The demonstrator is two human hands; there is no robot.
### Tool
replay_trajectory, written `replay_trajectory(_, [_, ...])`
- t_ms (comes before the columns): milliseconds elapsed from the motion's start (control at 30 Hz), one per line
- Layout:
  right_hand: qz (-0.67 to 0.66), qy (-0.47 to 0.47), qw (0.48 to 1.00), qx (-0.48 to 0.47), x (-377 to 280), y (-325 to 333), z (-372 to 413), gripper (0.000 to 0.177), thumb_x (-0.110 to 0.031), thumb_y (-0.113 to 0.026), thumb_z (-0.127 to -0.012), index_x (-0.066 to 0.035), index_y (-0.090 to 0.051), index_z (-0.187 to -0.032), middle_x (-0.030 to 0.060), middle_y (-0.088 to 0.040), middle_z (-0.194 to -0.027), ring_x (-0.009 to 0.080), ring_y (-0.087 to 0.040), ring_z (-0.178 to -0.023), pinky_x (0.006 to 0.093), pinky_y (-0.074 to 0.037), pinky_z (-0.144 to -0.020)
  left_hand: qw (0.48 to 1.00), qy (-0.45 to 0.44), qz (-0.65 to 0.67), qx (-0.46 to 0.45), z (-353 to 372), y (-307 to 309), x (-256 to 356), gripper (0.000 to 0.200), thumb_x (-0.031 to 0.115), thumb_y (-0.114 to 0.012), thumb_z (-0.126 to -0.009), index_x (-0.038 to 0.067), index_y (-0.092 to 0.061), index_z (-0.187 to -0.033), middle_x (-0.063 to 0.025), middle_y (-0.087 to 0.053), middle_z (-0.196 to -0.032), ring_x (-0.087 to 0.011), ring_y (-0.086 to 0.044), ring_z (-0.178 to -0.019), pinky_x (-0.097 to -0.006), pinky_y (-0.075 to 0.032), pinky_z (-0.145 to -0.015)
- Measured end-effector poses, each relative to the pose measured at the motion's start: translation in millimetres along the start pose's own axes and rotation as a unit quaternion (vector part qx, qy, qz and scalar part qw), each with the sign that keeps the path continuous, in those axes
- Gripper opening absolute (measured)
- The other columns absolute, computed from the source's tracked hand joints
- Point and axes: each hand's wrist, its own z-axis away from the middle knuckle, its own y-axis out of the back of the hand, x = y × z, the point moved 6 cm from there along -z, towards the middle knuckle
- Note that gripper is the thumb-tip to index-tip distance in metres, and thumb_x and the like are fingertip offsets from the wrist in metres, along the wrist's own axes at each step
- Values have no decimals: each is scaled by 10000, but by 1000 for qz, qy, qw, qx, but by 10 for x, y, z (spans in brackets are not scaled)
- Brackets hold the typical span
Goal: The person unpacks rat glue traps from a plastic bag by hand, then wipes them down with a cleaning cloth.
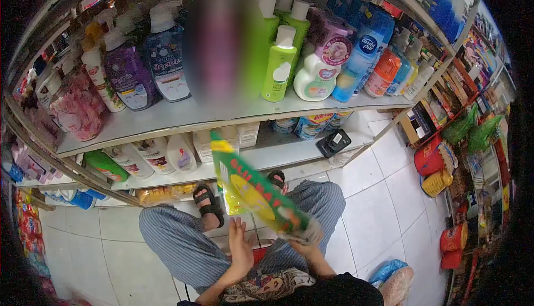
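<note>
A long green and yellow printed packet (257,190), its lettering blurred by motion, slants up over my lap. My right hand (307,248) is closed on its lower end, where crumpled clear plastic shows. To the left, my left hand (240,248) has its fingers stretched out, holding nothing, just under a small yellow packet (235,201). That small packet is partly covered by the green one. Between my knees a bit of a red thing (259,255) shows behind my left hand.
In front stands a metal shelf (222,121) of bottles, including a lime-green bottle (280,67) and a purple pouch (129,72). A black device (334,143) lies on the lower shelf. Red packs (453,239) line the right side. A blue plastic bag (387,272) is on the tiles.
</note>
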Motion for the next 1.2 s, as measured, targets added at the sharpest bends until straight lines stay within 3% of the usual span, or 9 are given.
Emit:
replay_trajectory(133, [-125,60,962,-236,-146,-120,-306,481,-192,-592,-503,-85,-490,-961,105,-461,-911,260,-448,-893,366,-365,-767,938,111,217,-246,54,-258,321,724,618,-295,-683,106,-255,-1193,-97,-336,-1181,-285,-339,-1057,-474,-247,-859])
replay_trajectory(167, [-125,59,961,-237,-205,-206,-317,481,-192,-592,-503,-85,-490,-961,105,-461,-911,260,-448,-893,366,-365,-767,927,127,282,-213,69,-308,454,650,541,-369,-701,85,-299,-1159,-92,-394,-1127,-278,-396,-1000,-452,-285,-839])
replay_trajectory(233, [-34,205,925,-317,-411,-407,-258,463,-161,-566,-530,-111,-472,-980,83,-442,-903,240,-434,-893,363,-361,-765,981,86,140,-107,-130,-31,387,555,406,-436,-709,65,-326,-1133,-94,-418,-1100,-261,-418,-977,-411,-315,-826])
replay_trajectory(433, [-43,223,908,-352,-248,-415,-284,503,-199,-587,-521,-97,-456,-996,75,-430,-950,236,-415,-911,357,-356,-744,973,45,216,-71,-352,498,355,423,278,-437,-694,61,-409,-1056,-115,-473,-1014,-279,-464,-891,-400,-358,-776])
replay_trajectory(533, [-110,85,931,-337,-29,-391,-300,521,-331,-589,-569,-19,-443,-960,127,-435,-956,284,-417,-900,366,-341,-759,974,52,212,-55,-273,518,443,407,263,-449,-685,50,-424,-1031,-109,-491,-977,-274,-477,-857,-397,-373,-752])
replay_trajectory(700, [-35,79,942,-324,-328,-670,-259,521,-355,-594,-608,-21,-429,-972,133,-417,-948,291,-415,-891,359,-343,-750,993,67,98,11,-307,545,173,403,241,-453,-676,27,-433,-1016,-118,-504,-951,-266,-492,-840,-348,-394,-734])
replay_trajectory(967, [-70,-9,958,-279,-18,-796,-210,461,-315,-564,-666,-1,-426,-974,155,-397,-934,300,-397,-893,360,-331,-780,975,72,192,-87,-455,655,255,426,249,-460,-686,22,-421,-1045,-128,-490,-988,-262,-484,-864,-343,-393,-747])
replay_trajectory(1033, [-165,-159,949,-216,256,-787,-191,482,-230,-609,-641,-1,-392,-1005,161,-390,-940,292,-400,-896,334,-332,-779,969,53,223,-88,-413,645,283,435,250,-461,-685,23,-414,-1053,-129,-481,-1003,-273,-482,-869,-352,-389,-757])
replay_trajectory(1200, [-291,-302,903,-96,580,-980,81,507,-137,-629,-637,11,-354,-1036,128,-438,-974,210,-444,-888,296,-353,-773,972,38,211,-99,-351,595,317,457,249,-470,-668,19,-411,-1058,-134,-482,-1001,-277,-480,-872,-357,-388,-760])
